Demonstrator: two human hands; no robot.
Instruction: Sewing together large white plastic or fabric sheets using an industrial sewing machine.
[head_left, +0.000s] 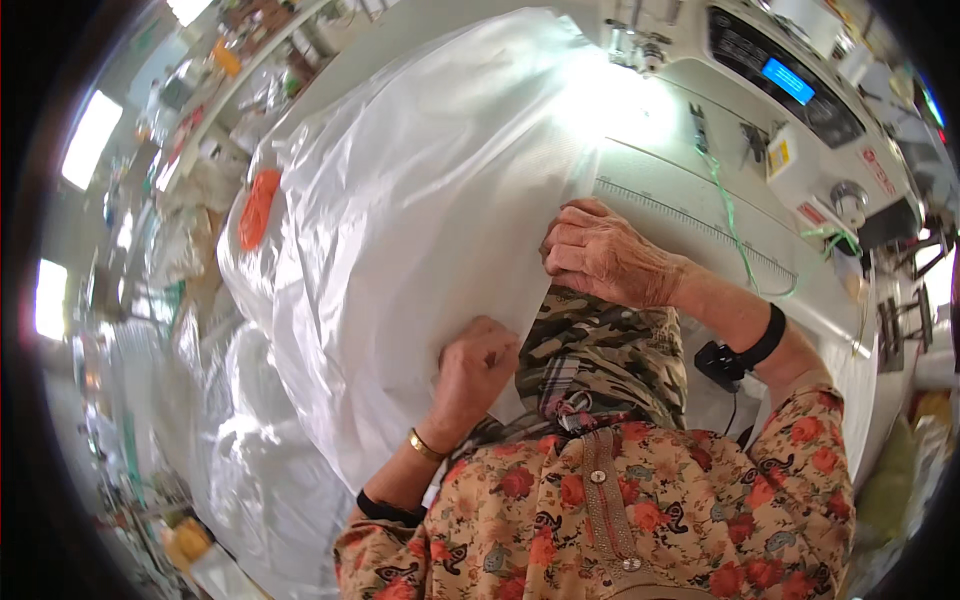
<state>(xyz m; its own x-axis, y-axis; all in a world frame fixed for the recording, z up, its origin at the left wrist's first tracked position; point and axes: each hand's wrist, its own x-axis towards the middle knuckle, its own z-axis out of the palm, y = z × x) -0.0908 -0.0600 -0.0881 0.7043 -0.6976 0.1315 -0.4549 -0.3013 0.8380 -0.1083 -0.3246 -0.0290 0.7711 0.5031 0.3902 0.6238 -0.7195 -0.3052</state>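
Right hand (605, 255), mid-frame, pinches the white sheet (400, 250) by its edge; lower left hand (478, 370) curls, grip unclear. Best guide that edge evenly, without creasing.

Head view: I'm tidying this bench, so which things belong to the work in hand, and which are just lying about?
Apparently in the work:
white sheet, with the left hand and right hand at it
sewing machine, lamp lit

Probably lying about:
orange bundle, toward the left
small dark tool, untouched
green cord
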